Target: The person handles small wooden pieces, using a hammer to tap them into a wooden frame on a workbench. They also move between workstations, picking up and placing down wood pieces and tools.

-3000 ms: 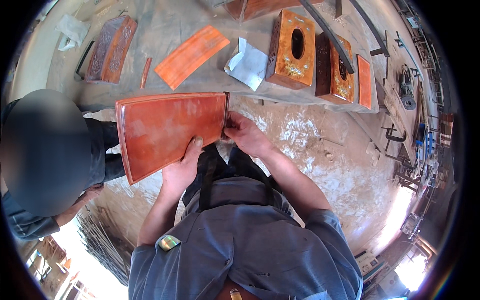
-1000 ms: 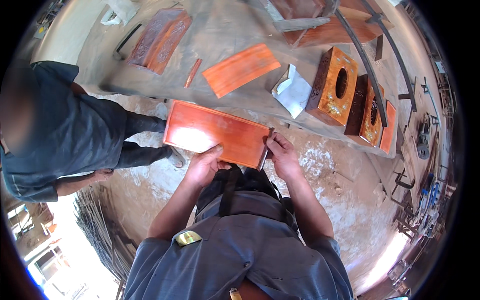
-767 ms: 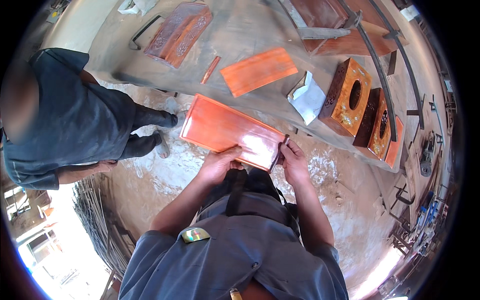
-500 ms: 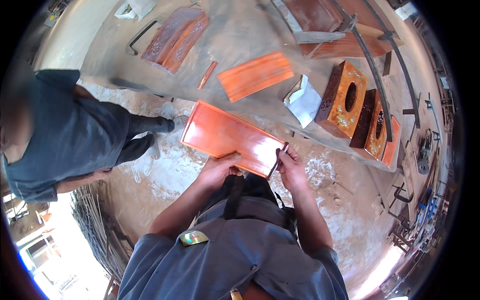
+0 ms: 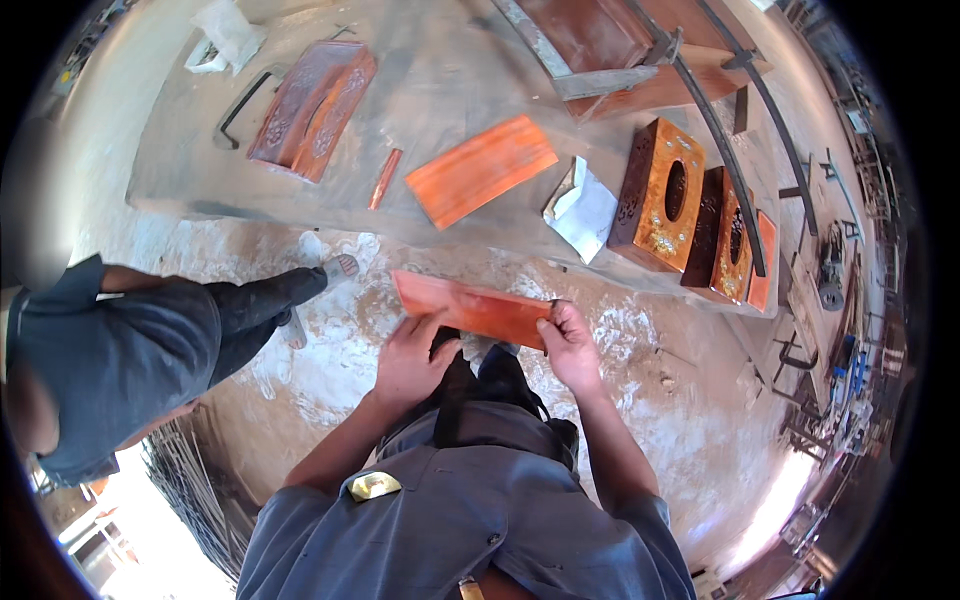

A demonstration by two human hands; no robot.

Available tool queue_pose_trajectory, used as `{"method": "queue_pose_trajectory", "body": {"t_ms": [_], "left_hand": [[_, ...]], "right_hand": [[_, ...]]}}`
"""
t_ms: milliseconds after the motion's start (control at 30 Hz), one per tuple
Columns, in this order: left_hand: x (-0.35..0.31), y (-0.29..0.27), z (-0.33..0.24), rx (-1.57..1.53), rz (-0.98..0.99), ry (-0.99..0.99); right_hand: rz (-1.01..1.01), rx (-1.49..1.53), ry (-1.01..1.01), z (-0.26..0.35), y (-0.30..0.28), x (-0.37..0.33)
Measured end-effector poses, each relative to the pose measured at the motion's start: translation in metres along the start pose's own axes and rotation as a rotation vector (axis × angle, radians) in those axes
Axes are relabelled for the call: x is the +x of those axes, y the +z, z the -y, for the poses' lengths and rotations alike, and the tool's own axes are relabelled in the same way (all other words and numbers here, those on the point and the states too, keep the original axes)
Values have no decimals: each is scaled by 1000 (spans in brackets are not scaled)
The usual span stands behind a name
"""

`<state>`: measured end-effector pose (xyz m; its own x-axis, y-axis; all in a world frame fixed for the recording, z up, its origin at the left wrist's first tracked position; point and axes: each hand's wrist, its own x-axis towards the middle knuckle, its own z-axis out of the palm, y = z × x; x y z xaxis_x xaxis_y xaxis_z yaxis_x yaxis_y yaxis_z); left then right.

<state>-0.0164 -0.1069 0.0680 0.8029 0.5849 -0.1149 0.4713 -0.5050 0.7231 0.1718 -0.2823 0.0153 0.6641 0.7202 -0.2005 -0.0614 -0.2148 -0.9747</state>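
One long desk (image 5: 430, 95) stands beyond the red board (image 5: 480, 308), held tilted in the air. Looking it over seems the present step; turning it calls for support at both ends. The right grip (image 5: 571, 350) pinches its right end; whether the left grip (image 5: 410, 362) pinches its near edge is unclear.

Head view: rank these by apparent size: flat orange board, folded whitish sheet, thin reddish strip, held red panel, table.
1. Table
2. Held red panel and flat orange board: unsure; the panel is tilted, probably nearer
3. Folded whitish sheet
4. Thin reddish strip
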Motion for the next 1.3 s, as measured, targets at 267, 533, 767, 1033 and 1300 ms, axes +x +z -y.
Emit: {"method": "queue_pose_trajectory", "body": {"t_ms": [267, 533, 767, 1033, 1300], "left_hand": [[44, 17, -1, 141, 512, 240], [30, 49, -40, 229, 809, 450], [-18, 101, -94, 417, 711, 474], [-110, 242, -200, 497, 842, 529], [-159, 404, -362, 600, 994, 887]], "right_hand": [[150, -166, 30, 37, 12, -48], [-127, -240, -54, 18, -13, -121], [-357, -377, -20, -40, -71, -198], [-741, -130, 314, -140, -176, -385], [-1161, 151, 412, -189, -309, -531]]}}
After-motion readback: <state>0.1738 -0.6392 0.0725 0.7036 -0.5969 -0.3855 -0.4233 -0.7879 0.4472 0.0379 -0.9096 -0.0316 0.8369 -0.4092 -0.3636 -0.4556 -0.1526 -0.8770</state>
